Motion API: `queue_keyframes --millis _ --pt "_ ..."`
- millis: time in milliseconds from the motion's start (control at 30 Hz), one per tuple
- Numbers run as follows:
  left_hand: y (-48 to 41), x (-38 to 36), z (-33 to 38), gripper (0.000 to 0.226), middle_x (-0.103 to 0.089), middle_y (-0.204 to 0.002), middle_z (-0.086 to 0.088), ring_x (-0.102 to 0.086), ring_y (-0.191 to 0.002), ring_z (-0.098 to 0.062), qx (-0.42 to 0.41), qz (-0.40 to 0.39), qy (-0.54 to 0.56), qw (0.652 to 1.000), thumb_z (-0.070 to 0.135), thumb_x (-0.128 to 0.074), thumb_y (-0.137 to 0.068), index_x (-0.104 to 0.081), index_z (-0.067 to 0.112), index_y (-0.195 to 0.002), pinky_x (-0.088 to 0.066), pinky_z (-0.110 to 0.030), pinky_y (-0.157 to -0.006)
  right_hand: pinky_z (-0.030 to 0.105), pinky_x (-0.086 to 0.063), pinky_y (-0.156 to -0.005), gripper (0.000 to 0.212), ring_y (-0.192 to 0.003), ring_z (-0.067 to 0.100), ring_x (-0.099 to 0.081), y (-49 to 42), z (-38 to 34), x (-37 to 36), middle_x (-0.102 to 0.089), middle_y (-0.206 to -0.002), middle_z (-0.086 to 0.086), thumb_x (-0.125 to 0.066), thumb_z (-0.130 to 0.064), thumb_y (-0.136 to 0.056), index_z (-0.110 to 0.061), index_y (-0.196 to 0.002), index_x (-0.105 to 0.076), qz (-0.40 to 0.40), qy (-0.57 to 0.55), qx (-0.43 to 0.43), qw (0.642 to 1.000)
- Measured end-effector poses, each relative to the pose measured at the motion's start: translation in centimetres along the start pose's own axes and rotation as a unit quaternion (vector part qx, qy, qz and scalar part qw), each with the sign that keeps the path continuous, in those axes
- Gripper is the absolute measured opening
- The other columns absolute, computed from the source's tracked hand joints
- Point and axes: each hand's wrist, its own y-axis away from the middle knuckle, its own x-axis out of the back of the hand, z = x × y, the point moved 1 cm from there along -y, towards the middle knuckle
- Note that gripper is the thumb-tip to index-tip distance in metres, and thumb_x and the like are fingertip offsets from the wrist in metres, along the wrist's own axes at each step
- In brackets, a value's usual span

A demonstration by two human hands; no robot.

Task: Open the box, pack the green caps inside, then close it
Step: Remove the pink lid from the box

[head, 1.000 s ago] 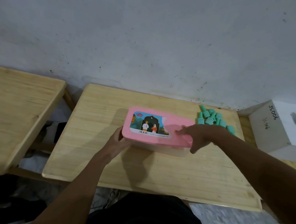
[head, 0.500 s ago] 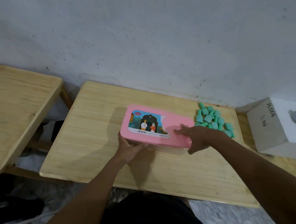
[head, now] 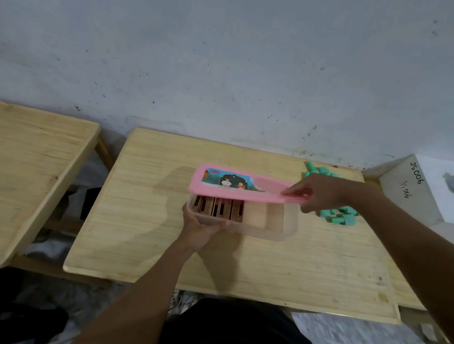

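On the pale wooden table point(head: 140, 235), the right hand point(head: 320, 193) has just pinched the pink plastic lid point(head: 246, 186) clear; the left hand point(head: 200, 226) grips the clear box point(head: 265, 222), ready for the green caps point(head: 339, 215).

A wooden table point(head: 280, 267) carries a clear box point(head: 270, 224) and green caps point(head: 340, 216).

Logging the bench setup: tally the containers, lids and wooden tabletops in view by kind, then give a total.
Clear plastic box: 1
Pink plastic lid with picture sticker: 1
White cardboard box with handwriting: 1
Pale wooden tabletops: 2
Total: 5
The green caps are partly hidden, so not counted.
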Motion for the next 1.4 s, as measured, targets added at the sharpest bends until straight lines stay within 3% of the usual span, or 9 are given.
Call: queue_keyframes --millis 167,333,533,700,767,900,1100,1267,1400 --pt "0.7 0.4 0.6 0.111 -0.048 -0.128 -0.002 -0.052 -0.117 -0.021 0.023 -0.020 -0.008 0.999 0.030 -0.094 -0.050 -0.020 0.033 -0.133 -0.054 -0.038 -0.093 0.011 -0.041 -0.052 0.033 -0.056 0.002 -0.054 0.3 0.7 0.8 -0.070 -0.084 -0.008 -0.058 -0.015 -0.092 -0.022 -0.123 -0.066 0.178 -0.092 0.006 0.980" --pt "1.3 0.0 1.2 0.096 -0.048 -0.119 0.001 -0.052 -0.110 -0.015 0.018 -0.006 -0.025 0.999 0.015 -0.088 -0.063 -0.022 0.023 -0.132 -0.051 -0.011 -0.064 0.010 -0.043 -0.058 0.024 -0.067 0.004 -0.060 -0.4 -0.6 -0.4 -0.072 -0.096 0.002 -0.059 -0.017 -0.094 -0.016 -0.115 -0.071 0.359 -0.189 0.003 0.914" --pt "1.4 1.6 2.3 0.111 -0.031 -0.147 -0.005 -0.038 -0.133 -0.026 0.050 -0.025 -0.066 0.996 0.062 -0.078 -0.060 -0.015 0.027 -0.145 -0.040 -0.043 -0.108 0.005 -0.046 -0.073 0.024 -0.083 0.008 -0.065 -1.4 -5.8 -1.9 -0.074 -0.103 0.002 -0.062 -0.019 -0.092 -0.015 -0.114 -0.070 0.543 -0.194 0.067 0.814" --pt "1.2 3.6 7.0 0.057 -0.060 -0.113 -0.004 -0.057 -0.106 -0.020 -0.057 0.199 -0.058 0.977 0.060 -0.047 -0.089 -0.056 0.010 -0.115 -0.046 -0.039 -0.094 0.025 -0.057 -0.066 0.026 -0.081 0.010 -0.066 -2.8 -12.1 -3.8 -0.075 -0.098 0.001 -0.067 -0.014 -0.085 -0.017 -0.110 -0.073 0.611 -0.094 0.191 0.763" --pt "0.9 4.1 9.7 0.052 -0.067 -0.091 -0.003 -0.063 -0.084 -0.019 -0.017 0.168 0.049 0.984 0.059 -0.047 -0.089 -0.064 0.010 -0.096 -0.051 -0.038 -0.081 0.027 -0.055 -0.063 0.028 -0.082 0.015 -0.067 -3.9 -14.4 -5.1 -0.075 -0.097 -0.001 -0.071 -0.012 -0.079 -0.019 -0.106 -0.075 0.616 -0.041 0.221 0.755" --pt "0.8 4.6 12.9 0.029 -0.070 -0.102 -0.020 -0.067 -0.085 -0.029 0.051 0.034 0.134 0.989 0.017 -0.057 -0.091 -0.062 -0.002 -0.112 -0.055 -0.041 -0.082 0.030 -0.051 -0.066 0.025 -0.085 0.020 -0.065 -5.5 -17.9 -7.2 -0.073 -0.098 -0.001 -0.072 -0.018 -0.074 -0.020 -0.099 -0.076 0.570 -0.012 0.283 0.771" --pt "-0.3 8.3 14.0 0.039 -0.063 -0.118 -0.014 -0.064 -0.100 -0.032 0.032 0.101 0.086 0.991 0.000 -0.055 -0.088 -0.050 0.007 -0.127 -0.055 -0.048 -0.087 0.028 -0.045 -0.088 0.058 -0.114 0.014 -0.056 -6.7 -16.7 -8.9 -0.059 -0.128 -0.003 -0.072 -0.047 -0.078 -0.028 -0.132 -0.057 0.387 -0.038 0.289 0.875" --pt "-0.8 11.8 14.3 0.036 -0.058 -0.107 -0.007 -0.059 -0.080 -0.016 -0.041 0.271 -0.033 0.961 0.012 -0.053 -0.085 -0.047 0.013 -0.120 -0.047 -0.024 -0.055 0.027 -0.046 -0.093 0.033 -0.113 0.011 -0.056 -7.3 -12.4 -10.3 -0.058 -0.123 -0.005 -0.060 -0.034 -0.090 -0.025 -0.122 -0.064 0.398 -0.175 0.079 0.897" --pt "-1.2 14.1 12.8 0.037 -0.063 -0.118 -0.008 -0.059 -0.096 -0.025 -0.032 0.299 -0.195 0.934 0.017 -0.046 -0.082 -0.059 0.013 -0.116 -0.043 -0.027 -0.070 0.031 -0.047 -0.093 0.035 -0.111 0.017 -0.060 -7.7 -9.2 -11.2 -0.060 -0.130 0.002 -0.056 -0.033 -0.093 -0.020 -0.125 -0.062 0.278 -0.323 -0.079 0.901"
